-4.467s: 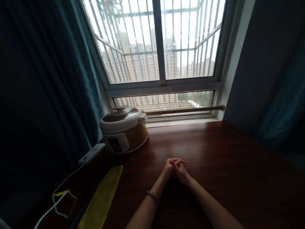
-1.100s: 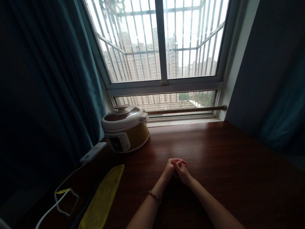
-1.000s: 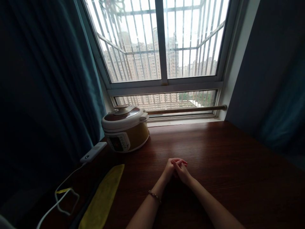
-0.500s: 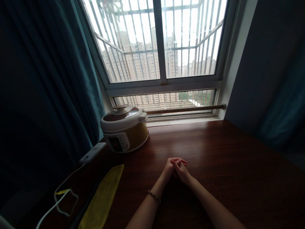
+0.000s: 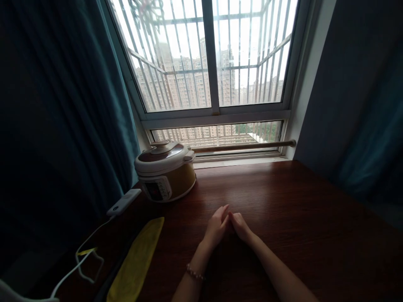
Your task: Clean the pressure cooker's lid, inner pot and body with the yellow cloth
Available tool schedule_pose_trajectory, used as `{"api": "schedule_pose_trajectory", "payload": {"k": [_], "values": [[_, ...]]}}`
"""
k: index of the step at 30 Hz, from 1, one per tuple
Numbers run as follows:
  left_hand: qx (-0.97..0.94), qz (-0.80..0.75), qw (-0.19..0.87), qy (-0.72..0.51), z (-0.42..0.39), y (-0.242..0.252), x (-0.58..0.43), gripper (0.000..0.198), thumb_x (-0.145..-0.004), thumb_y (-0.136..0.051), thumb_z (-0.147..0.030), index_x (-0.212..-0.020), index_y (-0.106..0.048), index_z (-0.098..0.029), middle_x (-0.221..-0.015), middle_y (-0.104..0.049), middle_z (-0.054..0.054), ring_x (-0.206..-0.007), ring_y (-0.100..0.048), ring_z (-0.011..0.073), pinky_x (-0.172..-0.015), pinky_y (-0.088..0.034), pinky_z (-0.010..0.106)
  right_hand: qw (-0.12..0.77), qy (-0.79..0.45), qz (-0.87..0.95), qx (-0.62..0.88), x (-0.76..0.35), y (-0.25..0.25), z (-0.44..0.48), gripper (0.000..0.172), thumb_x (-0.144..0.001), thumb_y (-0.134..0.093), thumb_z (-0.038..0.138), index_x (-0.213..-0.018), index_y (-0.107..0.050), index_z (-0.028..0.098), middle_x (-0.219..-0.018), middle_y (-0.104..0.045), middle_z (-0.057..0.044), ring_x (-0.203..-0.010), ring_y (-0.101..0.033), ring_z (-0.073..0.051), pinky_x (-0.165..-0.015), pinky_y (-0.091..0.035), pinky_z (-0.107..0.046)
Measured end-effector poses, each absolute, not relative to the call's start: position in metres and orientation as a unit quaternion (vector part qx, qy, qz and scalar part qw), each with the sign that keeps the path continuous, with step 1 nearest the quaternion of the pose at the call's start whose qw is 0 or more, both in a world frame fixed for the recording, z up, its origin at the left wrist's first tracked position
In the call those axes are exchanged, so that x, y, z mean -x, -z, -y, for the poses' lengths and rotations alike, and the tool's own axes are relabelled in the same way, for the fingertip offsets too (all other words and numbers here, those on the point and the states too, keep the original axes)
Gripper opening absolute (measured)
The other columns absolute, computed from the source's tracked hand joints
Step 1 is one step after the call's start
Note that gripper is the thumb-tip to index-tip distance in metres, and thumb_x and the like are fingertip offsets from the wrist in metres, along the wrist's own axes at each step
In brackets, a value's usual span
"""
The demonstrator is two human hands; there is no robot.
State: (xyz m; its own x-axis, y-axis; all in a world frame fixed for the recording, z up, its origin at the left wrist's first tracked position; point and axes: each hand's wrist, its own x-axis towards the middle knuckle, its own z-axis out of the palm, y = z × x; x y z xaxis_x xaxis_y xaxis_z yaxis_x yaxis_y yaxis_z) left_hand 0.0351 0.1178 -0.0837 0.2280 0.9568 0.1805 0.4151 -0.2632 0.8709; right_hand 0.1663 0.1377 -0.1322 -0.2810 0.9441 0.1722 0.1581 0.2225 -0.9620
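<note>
Over the middle of the brown wooden tabletop (image 5: 302,205), my left hand (image 5: 216,225) points forward with its fingers stretched out and the thumb side toward the other hand. My right hand (image 5: 242,227) leans in from the right, its fingers extended toward the left one; part of them is hidden below. The two hands meet or nearly meet at the fingertips, and no object shows in either. A beaded bracelet (image 5: 195,273) circles the left wrist. Left of the hands lies a flat yellow cloth-like piece (image 5: 137,262), dark along its left edge.
A white and gold electric cooker (image 5: 165,172) stands at the back left, lid on. Beside it lies a white power strip (image 5: 124,202) with a white cable (image 5: 90,235) running toward me. Behind are a barred window (image 5: 215,75), a horizontal rail (image 5: 242,147) and a blue curtain (image 5: 103,105).
My hands were clasped with fingers interlaced; they have loosened from that clasp. The left hand has shifted slightly left and its fingers have straightened. The view has moved a little.
</note>
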Motion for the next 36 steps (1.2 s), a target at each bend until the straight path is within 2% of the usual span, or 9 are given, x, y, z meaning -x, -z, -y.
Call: {"api": "schedule_pose_trajectory", "payload": {"k": [2,5,8,10,15,24,30,33,36], "values": [[-0.725,-0.543,0.252,-0.341,-0.105,0.080,-0.003,0.051,-0.083,-0.043,-0.045,-0.126,-0.051,-0.017,-0.135,-0.047,0.009,-0.130,-0.034,0.0234,-0.107,-0.027,0.038,0.424,-0.459,0.658,0.421,-0.167,0.132,-0.138,0.074,-0.083,-0.017,0.070,-0.044,-0.050,0.016,-0.037,-0.042,0.000,-0.035,-0.043,-0.008,-0.041,-0.031,-0.020],[-0.688,-0.654,0.135,-0.285,-0.079,0.086,0.060,0.051,-0.086,-0.034,-0.042,-0.127,-0.048,-0.014,-0.136,-0.045,0.009,-0.132,-0.029,0.0225,-0.107,-0.027,0.040,0.416,-0.456,0.661,0.427,-0.166,0.133,-0.138,0.074,-0.082,-0.014,0.071,-0.047,-0.050,0.016,-0.037,-0.043,0.000,-0.034,-0.042,-0.008,-0.038,-0.029,-0.020],[-0.572,-0.801,0.005,-0.177,-0.044,0.103,0.116,0.056,-0.083,-0.035,-0.041,-0.125,-0.049,-0.006,-0.132,-0.046,0.021,-0.129,-0.031,0.0344,-0.100,-0.030,0.053,0.407,-0.441,0.673,0.433,-0.166,0.133,-0.136,0.074,-0.082,-0.016,0.071,-0.048,-0.051,0.016,-0.038,-0.044,0.000,-0.034,-0.042,-0.008,-0.040,-0.031,-0.019],[-0.509,-0.852,-0.028,-0.121,-0.021,0.112,0.139,0.056,-0.082,-0.035,-0.042,-0.127,-0.049,-0.011,-0.132,-0.045,0.021,-0.128,-0.030,0.0401,-0.092,-0.032,0.061,0.403,-0.426,0.682,0.436,-0.167,0.133,-0.135,0.073,-0.083,-0.016,0.070,-0.048,-0.052,0.016,-0.038,-0.044,0.001,-0.035,-0.043,-0.008,-0.042,-0.032,-0.020],[-0.546,-0.834,-0.059,-0.047,0.007,0.118,0.146,0.048,-0.083,-0.035,-0.040,-0.124,-0.053,-0.021,-0.138,-0.041,0.015,-0.129,-0.029,0.0413,-0.093,-0.029,0.062,0.390,-0.383,0.708,0.448,-0.166,0.130,-0.133,0.072,-0.086,-0.015,0.065,-0.046,-0.050,0.017,-0.038,-0.045,0.000,-0.039,-0.046,-0.010,-0.048,-0.035,-0.021],[-0.637,-0.770,0.013,-0.022,-0.014,0.112,0.091,0.066,-0.084,-0.032,-0.056,-0.139,-0.031,-0.020,-0.148,-0.021,0.008,-0.136,-0.013,0.0340,-0.105,-0.017,0.055,0.361,-0.270,0.746,0.490,-0.162,0.109,-0.120,0.043,-0.087,-0.038,0.050,-0.062,-0.052,0.018,-0.058,-0.056,-0.002,-0.055,-0.049,-0.013,-0.057,-0.033,-0.024],[-0.795,-0.589,0.128,-0.071,-0.006,0.100,0.033,0.058,-0.084,-0.038,-0.055,-0.137,-0.030,-0.033,-0.148,-0.019,0.001,-0.137,-0.012,0.0302,-0.108,-0.015,0.053,0.354,-0.168,0.777,0.493,-0.137,0.094,-0.078,0.023,-0.087,-0.041,0.029,-0.092,-0.060,0.017,-0.092,-0.062,-0.009,-0.089,-0.055,-0.021,-0.080,-0.040,-0.030],[-0.851,-0.476,0.207,-0.077,-0.001,0.090,0.022,0.059,-0.083,-0.043,-0.054,-0.137,-0.024,-0.042,-0.148,-0.020,-0.004,-0.137,-0.014,0.0278,-0.108,-0.019,0.053,0.316,-0.144,0.782,0.517,-0.131,0.103,-0.051,0.035,-0.084,-0.046,0.030,-0.115,-0.057,0.018,-0.121,-0.055,-0.010,-0.116,-0.044,-0.027,-0.096,-0.035,-0.036],[-0.861,-0.456,0.210,-0.084,0.005,0.088,0.020,0.055,-0.084,-0.045,-0.048,-0.136,-0.027,-0.043,-0.146,-0.027,-0.004,-0.136,-0.017,0.0278,-0.107,-0.021,0.054,0.266,-0.128,0.765,0.572,-0.137,0.117,-0.032,0.043,-0.086,-0.045,0.038,-0.126,-0.053,0.023,-0.136,-0.044,-0.007,-0.128,-0.032,-0.031,-0.102,-0.029,-0.042]]}}
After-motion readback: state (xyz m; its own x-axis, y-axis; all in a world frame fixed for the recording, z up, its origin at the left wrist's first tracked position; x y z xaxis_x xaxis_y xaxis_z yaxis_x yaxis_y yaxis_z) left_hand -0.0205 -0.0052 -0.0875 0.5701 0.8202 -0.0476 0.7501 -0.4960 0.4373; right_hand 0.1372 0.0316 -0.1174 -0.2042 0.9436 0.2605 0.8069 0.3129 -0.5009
